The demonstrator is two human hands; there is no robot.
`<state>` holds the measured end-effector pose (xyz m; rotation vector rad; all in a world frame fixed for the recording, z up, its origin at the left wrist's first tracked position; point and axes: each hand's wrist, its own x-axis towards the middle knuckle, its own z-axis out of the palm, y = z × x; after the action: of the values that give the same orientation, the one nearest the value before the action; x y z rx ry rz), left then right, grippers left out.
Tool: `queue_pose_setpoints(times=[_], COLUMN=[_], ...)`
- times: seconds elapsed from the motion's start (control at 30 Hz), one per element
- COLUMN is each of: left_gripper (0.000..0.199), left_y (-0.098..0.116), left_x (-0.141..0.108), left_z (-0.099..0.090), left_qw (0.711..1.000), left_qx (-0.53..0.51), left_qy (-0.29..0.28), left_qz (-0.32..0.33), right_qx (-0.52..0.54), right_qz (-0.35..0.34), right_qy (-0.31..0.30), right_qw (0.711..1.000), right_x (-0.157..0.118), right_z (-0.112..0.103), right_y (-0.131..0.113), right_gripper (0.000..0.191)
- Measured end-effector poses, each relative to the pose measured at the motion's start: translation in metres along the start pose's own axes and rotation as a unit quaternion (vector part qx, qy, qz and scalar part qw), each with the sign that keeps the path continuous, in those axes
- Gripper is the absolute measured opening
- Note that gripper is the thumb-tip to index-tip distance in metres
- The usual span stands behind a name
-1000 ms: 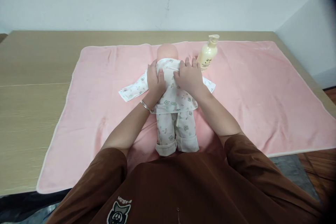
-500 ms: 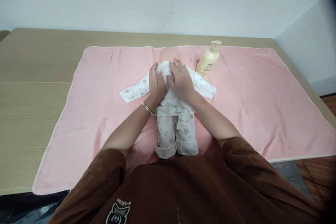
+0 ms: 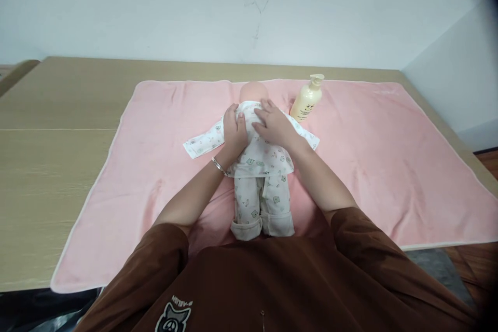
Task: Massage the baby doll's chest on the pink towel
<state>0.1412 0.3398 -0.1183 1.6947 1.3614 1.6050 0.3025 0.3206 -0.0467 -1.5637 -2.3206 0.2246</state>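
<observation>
A baby doll [image 3: 261,158] lies on a pink blanket [image 3: 369,166], dressed in a white printed top and matching trousers with turned-up cuffs. Its smooth bald head [image 3: 253,92] points to the far side, with no features showing. My left hand [image 3: 235,132] rests along the left side of the doll's upper body, fingers stretched forward and thumb apart. Flat over the right side of the upper body lies my right hand [image 3: 275,124], its fingers spread on the cloth. The doll's left-lying sleeve [image 3: 204,141] stretches out flat; my right forearm partly covers the other sleeve.
Just beyond the right sleeve stands a pale yellow pump bottle [image 3: 307,99]. The blanket covers much of a wooden table [image 3: 58,166], whose back edge meets a white wall [image 3: 155,21]. A curved wooden piece [image 3: 19,75] shows at the far left.
The view has tilted up a little, bringing a dark strip on the wall into sight. My right hand's fingers are spread more. Both hands stay on the doll.
</observation>
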Motion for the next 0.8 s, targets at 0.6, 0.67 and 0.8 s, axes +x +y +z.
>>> queue_pose_setpoints(times=[0.6, 0.67, 0.8], left_gripper=[0.074, 0.076, 0.069], left_y=[0.061, 0.065, 0.072], left_x=[0.119, 0.117, 0.114], left_z=[0.148, 0.155, 0.155], left_qw=[0.928, 0.907, 0.894], left_qx=[-0.265, -0.298, -0.317], left_qy=[-0.238, -0.255, -0.271], left_qz=[-0.111, -0.156, -0.165], right_qx=[-0.067, -0.063, -0.044], right_qz=[0.133, 0.128, 0.149], right_qy=[0.124, 0.138, 0.181], right_qw=[0.981, 0.980, 0.971], right_x=[-0.001, -0.001, 0.003], right_z=[-0.055, -0.055, -0.052], right_y=[0.094, 0.094, 0.090], right_gripper=[0.068, 0.063, 0.062])
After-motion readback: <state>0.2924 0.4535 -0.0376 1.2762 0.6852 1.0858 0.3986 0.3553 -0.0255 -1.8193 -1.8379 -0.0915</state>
